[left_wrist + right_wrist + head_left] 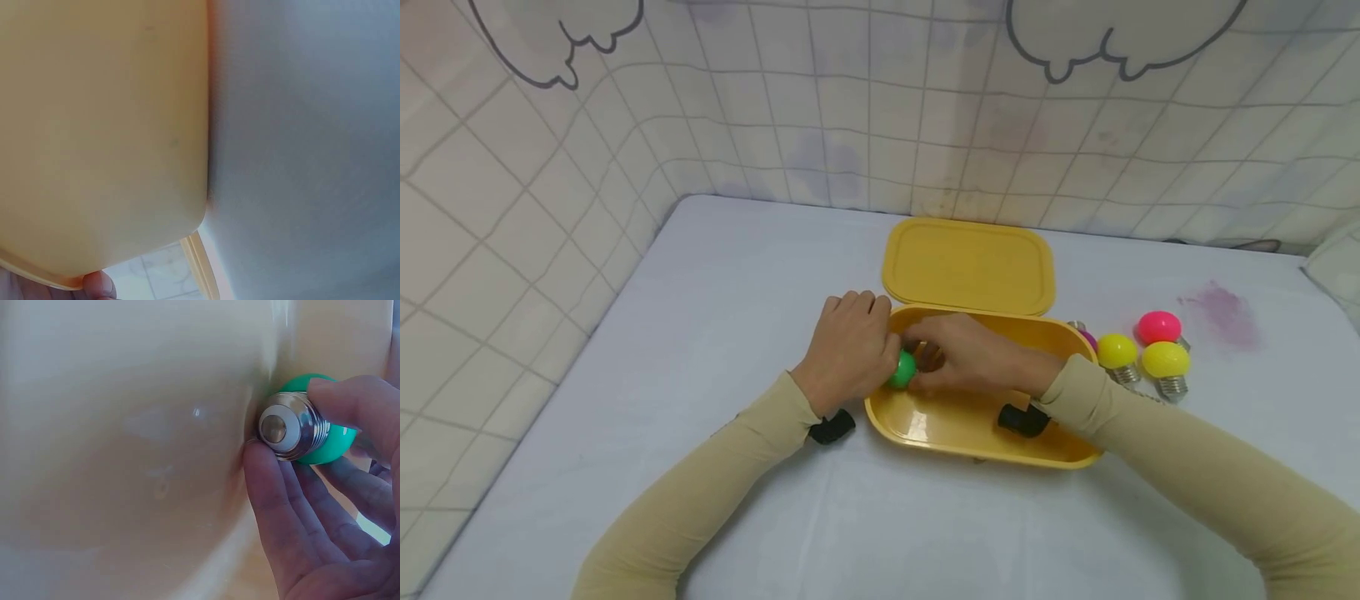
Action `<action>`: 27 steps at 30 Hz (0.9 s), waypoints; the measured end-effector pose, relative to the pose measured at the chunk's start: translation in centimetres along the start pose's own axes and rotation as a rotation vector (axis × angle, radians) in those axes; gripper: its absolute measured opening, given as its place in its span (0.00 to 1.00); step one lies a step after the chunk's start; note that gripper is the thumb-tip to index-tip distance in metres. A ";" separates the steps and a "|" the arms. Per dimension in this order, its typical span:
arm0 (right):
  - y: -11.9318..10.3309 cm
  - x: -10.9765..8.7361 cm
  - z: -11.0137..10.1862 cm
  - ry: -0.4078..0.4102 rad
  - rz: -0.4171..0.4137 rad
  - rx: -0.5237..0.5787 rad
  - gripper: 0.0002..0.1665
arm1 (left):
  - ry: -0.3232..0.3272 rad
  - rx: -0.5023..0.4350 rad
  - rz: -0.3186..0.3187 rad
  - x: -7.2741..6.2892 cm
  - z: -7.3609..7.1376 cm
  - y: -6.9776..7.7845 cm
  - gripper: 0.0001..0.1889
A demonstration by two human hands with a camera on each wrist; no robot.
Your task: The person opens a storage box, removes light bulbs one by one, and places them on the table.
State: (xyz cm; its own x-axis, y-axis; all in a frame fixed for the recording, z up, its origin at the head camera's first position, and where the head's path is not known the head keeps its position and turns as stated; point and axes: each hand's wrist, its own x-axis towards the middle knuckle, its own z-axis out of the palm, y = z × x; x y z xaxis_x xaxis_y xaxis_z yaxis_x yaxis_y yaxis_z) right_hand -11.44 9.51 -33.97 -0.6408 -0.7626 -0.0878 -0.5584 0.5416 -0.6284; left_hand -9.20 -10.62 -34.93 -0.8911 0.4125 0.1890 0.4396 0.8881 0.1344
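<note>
A yellow plastic tub (940, 429) lies across the middle of the table in the head view. My left hand (853, 346) grips the tub's left end; in the left wrist view the fingertips (99, 285) curl under the rim, outside the tub wall (100, 137). Inside that same end, my right hand (966, 354) holds a green light bulb (902, 369). The right wrist view shows its silver screw base (299, 425) between the thumb and fingers, close to the tub's inner wall. The green globe is partly hidden by the fingers.
A flat yellow lid (967, 265) lies just behind the tub. Right of the tub are a pink bulb (1159, 327), two yellow bulbs, one nearer the tub (1117, 351), and a purple bulb (1087, 338) partly hidden by the rim. A gridded cloth wall (865, 108) stands behind the table.
</note>
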 end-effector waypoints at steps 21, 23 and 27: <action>-0.5 -1.6 -0.8 -0.053 0.004 0.065 0.22 | -0.015 0.020 -0.006 0.0 -0.2 0.4 0.11; -0.7 -1.9 -1.0 -0.054 0.001 0.070 0.21 | -0.023 0.019 -0.009 0.0 -0.2 0.4 0.11; -1.0 -2.5 -1.4 -0.059 0.009 0.080 0.21 | -0.030 0.012 -0.012 0.0 -0.2 0.4 0.11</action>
State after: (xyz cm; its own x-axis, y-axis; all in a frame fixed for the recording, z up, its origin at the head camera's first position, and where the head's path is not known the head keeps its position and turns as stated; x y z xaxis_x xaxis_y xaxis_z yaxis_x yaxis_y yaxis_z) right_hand -10.00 11.33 -32.02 -0.6116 -0.7791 -0.1377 -0.5076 0.5200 -0.6870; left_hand -8.98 -10.34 -34.67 -0.8994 0.4074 0.1583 0.4275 0.8954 0.1246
